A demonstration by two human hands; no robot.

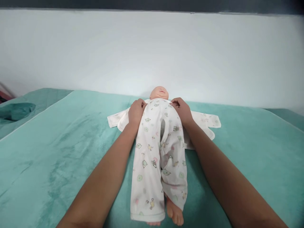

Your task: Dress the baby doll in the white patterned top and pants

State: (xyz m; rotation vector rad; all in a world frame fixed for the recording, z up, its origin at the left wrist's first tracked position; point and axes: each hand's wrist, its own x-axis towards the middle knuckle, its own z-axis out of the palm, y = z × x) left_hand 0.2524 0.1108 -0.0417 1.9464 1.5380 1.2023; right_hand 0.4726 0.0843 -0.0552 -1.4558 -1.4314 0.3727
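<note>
A baby doll (159, 91) lies on its back, its head toward the wall and one bare foot (175, 211) showing at the near end. White printed baby pants (152, 152) cover its legs and reach up over its belly. My left hand (137, 110) is closed at the left edge of the waistband, fingers curled in. At the right edge, my right hand (181, 109) is curled on the waistband too. A white baby shirt (201, 122) lies spread open under the doll, sleeves out to both sides. The fingertips are partly hidden.
A teal plush cover (71, 152) lies under everything, with faint creases. The white wall (152, 53) rises just behind the doll's head. At the far left, darker green bunched fabric (16, 110) lies at the edge.
</note>
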